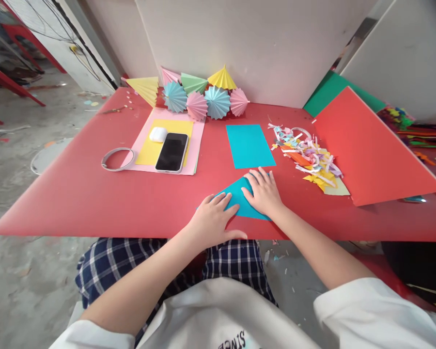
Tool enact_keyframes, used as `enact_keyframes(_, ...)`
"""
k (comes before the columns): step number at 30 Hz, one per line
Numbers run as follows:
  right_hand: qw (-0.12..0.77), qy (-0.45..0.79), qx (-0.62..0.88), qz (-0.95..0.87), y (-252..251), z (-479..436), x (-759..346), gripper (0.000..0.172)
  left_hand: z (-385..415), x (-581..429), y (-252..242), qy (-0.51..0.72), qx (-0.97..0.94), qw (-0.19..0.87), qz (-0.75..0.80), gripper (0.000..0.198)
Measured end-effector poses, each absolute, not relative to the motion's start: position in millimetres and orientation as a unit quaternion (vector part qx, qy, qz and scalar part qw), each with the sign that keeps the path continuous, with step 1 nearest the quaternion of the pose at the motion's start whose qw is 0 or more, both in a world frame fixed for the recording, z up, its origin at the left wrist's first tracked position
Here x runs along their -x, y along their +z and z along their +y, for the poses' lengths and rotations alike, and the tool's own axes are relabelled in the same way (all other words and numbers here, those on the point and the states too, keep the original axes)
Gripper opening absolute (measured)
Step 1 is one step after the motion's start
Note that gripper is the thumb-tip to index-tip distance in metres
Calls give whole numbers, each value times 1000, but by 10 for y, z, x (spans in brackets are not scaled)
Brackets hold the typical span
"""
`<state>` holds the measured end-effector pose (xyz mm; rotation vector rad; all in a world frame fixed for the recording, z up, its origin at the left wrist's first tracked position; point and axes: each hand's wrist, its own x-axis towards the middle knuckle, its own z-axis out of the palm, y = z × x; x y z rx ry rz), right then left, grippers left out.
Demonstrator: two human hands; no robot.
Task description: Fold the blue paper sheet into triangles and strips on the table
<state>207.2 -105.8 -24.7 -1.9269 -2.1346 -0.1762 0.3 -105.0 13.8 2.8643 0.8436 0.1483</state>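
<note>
A blue sheet of paper (245,203) lies near the front edge of the red table, and its visible outline slants at the upper left. My left hand (212,218) rests on its left side with fingers spread and the thumb pointing right. On its right part lies my right hand (263,191), palm down, fingers stretched out. Both hands partly cover the paper, so I cannot tell whether it is folded. Just beyond them a second blue sheet (250,146) lies flat.
Folded paper fans (218,103) in several colours line the wall. To the left are a phone (172,151), a white case (158,134), pink paper (199,145) and a tape ring (118,159). Paper scraps (308,157) lie beside a leaning red board (370,150) at right.
</note>
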Motion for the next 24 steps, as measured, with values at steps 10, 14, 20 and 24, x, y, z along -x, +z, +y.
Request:
enact_keyframes(10, 123, -55, 665, -734, -242, -1064, -2064, 46, -831, -517, -8, 37, -931, 21, 364, 20)
enact_keyframes(14, 136, -48, 665, -733, -236, -1071, -2067, 45, -850, -515, -61, 36, -927, 26, 373, 17)
enact_keyframes(20, 175, -26, 656, -733, -120, -885, -2172, 28, -847, -492, -46, 30, -927, 35, 373, 17)
enact_keyframes(24, 128, 102, 656, -737, 38, -644, -2146, 18, -842, -489, -49, 26, -928, 39, 370, 18)
